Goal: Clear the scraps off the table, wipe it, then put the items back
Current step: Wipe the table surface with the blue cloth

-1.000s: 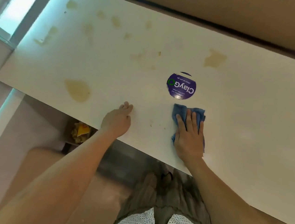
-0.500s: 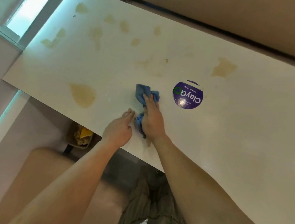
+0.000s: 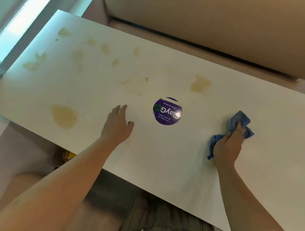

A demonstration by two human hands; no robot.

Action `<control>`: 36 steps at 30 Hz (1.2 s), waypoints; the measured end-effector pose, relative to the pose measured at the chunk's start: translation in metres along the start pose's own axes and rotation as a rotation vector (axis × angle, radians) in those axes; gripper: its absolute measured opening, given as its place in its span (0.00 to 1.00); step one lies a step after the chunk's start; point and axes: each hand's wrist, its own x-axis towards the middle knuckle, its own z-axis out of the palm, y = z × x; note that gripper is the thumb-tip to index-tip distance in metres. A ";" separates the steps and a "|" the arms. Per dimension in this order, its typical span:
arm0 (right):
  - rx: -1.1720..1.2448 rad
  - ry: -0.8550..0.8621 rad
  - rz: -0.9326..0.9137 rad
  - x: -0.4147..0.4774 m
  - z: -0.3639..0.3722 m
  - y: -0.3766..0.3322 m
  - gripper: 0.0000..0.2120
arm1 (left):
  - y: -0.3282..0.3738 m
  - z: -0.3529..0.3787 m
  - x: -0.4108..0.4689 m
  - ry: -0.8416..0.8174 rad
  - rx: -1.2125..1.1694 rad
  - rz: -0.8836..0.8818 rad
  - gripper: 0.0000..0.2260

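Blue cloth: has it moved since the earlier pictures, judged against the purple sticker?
Yes. The blue cloth, held in the right hand, swept rightward: it was left of the purple sticker half a second ago, now right of it.

On the white worktop a round purple sticker is stuck; upside down, "ClayGo" and "Clean as you go" are printed on it.

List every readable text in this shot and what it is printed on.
"ClayGo": big letters on the round purple sticker on the table, upside down to the camera.
"Clean as you go": small line, same sticker.
"Let's keep our pantries clean": small, blurred, reading uncertain.
Nothing else carries text.
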 end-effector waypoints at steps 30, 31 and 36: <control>-0.187 -0.252 -0.235 0.135 0.162 -0.120 0.37 | 0.033 -0.002 0.098 -0.366 0.385 -0.260 0.73; -0.084 -0.246 -0.217 0.134 0.154 -0.115 0.36 | 0.033 -0.002 0.098 -0.365 0.383 -0.258 0.73; -0.069 -0.047 -0.105 0.138 0.100 -0.056 0.35 | 0.033 -0.003 0.098 -0.360 0.378 -0.247 0.72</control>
